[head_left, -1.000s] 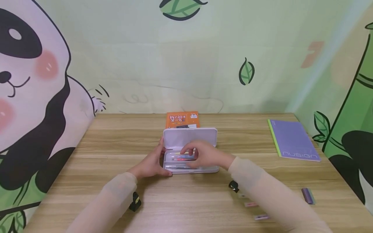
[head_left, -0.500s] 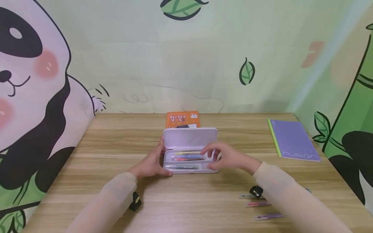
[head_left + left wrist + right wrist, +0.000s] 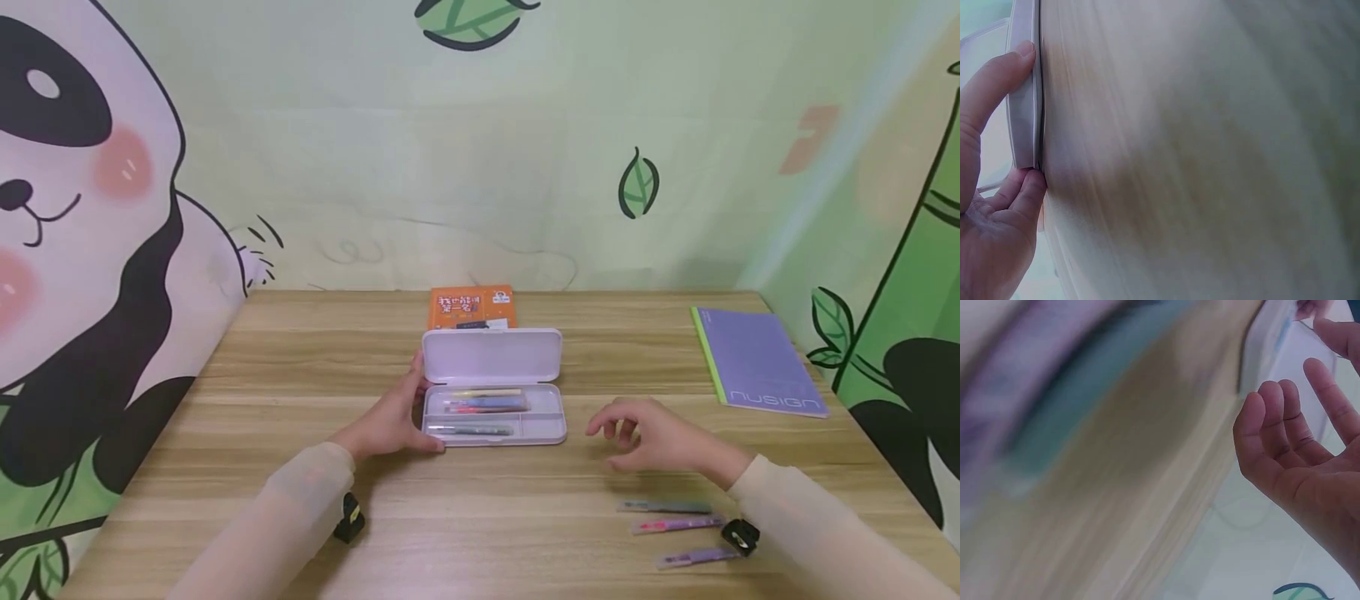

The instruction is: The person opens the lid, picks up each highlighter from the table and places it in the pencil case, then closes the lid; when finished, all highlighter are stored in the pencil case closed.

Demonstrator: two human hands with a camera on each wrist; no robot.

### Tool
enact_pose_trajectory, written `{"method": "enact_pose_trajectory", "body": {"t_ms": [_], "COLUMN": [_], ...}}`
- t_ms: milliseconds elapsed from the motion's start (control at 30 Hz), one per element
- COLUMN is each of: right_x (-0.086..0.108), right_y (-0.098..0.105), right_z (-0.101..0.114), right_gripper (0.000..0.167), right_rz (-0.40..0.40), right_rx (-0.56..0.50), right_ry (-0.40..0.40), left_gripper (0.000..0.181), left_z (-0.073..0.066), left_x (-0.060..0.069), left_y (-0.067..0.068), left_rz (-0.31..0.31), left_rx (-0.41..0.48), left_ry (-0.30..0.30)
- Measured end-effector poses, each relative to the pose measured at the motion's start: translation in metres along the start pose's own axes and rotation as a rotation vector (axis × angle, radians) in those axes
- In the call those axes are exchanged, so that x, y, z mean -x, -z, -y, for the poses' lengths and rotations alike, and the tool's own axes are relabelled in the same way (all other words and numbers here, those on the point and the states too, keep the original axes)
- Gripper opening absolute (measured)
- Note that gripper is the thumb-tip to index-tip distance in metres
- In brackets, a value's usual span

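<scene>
Pencil case [image 3: 540, 427]: lying on the wooden table [image 3: 525, 525], slightly toward 6 o'clock from the middle of the head view.
White lid [image 3: 492, 357]: raised along the case's 12 o'clock edge.
Left hand [image 3: 392, 417]: at the case's 9 o'clock end, gripping it with thumb on the near wall at 8 o'clock and fingers against the end toward 10; spread about as wide as the case is deep.
Right hand [image 3: 663, 435]: between 3 and 4 o'clock from the case, apart from it and raised over the table; holding nothing, with fingers loosely bent and a moderate gap to the thumb.
Far compartment: holding a yellow pen [image 3: 487, 392], a blue pen [image 3: 487, 402] and a red pen [image 3: 489, 409], side by side.
Near compartment: holding a grey pen [image 3: 471, 430], toward 9 o'clock.
Loose pens: between 4 and 5 o'clock from the case, in order a grey-teal pen [image 3: 664, 507], a pink-red pen [image 3: 677, 524] and a purple pen [image 3: 697, 557].
Orange book [image 3: 471, 304]: at 12 o'clock, partly hidden behind the lid.
Purple notebook [image 3: 765, 358]: between 2 and 3 o'clock, well apart from the case.
</scene>
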State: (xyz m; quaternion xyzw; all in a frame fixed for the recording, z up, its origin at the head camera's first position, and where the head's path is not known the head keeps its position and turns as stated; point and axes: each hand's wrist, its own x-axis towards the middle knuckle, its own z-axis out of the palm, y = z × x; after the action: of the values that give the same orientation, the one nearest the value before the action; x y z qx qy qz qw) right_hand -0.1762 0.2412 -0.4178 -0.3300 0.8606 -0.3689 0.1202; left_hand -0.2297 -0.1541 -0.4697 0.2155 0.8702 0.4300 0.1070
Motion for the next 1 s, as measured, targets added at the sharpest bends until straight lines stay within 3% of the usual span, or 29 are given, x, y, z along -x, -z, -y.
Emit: {"method": "enact_pose_trajectory", "body": {"t_ms": [200,400,800,1000], "right_x": [0.029,0.048,0.058,0.062], "right_y": [-0.002,-0.004,-0.01,-0.012], "right_z": [-0.01,-0.014,-0.021,-0.02], "right_gripper": [0.036,0.031,0.031,0.028], "right_rz": [-0.011,0.014,-0.008,0.021], "right_rx": [0.109,0.142,0.145,0.098], "right_ry": [0.091,0.063,0.102,0.071], "left_gripper": [0.145,0.145,0.146,0.147], "left_z": [0.0,0.0,-0.001,-0.003], "left_x": [0.0,0.0,0.0,0.001], "left_y": [0.0,0.0,0.0,0.0], "left_rz": [0.001,0.005,0.005,0.003], "left_rx": [0.007,0.014,0.015,0.021], "left_ry": [0.003,0.002,-0.012,0.002]}}
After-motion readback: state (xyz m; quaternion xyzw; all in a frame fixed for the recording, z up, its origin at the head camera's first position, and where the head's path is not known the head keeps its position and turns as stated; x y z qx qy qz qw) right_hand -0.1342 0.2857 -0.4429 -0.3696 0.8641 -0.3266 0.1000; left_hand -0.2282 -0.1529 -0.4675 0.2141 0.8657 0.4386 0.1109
